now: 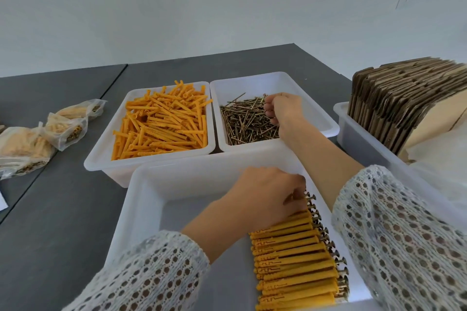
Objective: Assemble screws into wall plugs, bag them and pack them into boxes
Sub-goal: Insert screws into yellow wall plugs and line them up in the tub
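Evidently both hands work at once so the assembly line never idles. The right hand (280, 108) reaches into the far tray of loose screws (246, 120), fingers curled down into the heap; whether a screw is already pinched I cannot tell. Just to its left sits the tray of orange wall plugs (161, 121), kept alongside so the next plug is an easy reach. The left hand (262, 195) hovers low in the near tray (141, 199), fingers curled at the top end of the row of finished plug-and-screw sets (298, 257), apparently seating one against its neighbours; its grip is hidden. Flattened cardboard boxes (404, 101) stand beyond the right forearm, and filled bags (43, 136) lie on the bench (50, 209) well left of the left hand.
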A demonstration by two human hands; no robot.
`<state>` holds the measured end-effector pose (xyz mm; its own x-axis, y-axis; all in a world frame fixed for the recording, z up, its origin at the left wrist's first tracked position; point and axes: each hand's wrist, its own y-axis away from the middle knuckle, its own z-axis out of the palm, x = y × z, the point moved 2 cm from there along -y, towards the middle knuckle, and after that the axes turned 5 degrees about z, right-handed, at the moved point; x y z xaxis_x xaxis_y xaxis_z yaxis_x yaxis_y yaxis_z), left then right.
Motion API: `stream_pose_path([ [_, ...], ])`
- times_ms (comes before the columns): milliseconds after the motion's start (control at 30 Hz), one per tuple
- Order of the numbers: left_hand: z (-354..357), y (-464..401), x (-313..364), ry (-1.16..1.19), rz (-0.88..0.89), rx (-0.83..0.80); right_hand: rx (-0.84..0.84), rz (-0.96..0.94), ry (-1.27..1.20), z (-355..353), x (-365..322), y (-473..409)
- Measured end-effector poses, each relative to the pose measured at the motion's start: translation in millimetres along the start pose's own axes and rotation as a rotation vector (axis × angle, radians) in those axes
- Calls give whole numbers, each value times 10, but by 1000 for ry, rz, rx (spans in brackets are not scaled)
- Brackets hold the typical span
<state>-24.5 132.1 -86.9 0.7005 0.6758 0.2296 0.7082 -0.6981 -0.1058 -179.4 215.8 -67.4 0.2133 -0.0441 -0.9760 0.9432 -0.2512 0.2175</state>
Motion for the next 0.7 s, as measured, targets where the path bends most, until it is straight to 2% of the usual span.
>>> stream_pose_path([
  [233, 109, -49, 39, 17, 19, 19, -16, 17, -4, 3, 0, 0],
  [567, 30, -7, -68, 124, 27, -91, -33, 5, -2, 11, 14, -3],
  [700, 62, -17, -40, 168, 29, -88, -30, 6, 9, 20, 16, -9],
])
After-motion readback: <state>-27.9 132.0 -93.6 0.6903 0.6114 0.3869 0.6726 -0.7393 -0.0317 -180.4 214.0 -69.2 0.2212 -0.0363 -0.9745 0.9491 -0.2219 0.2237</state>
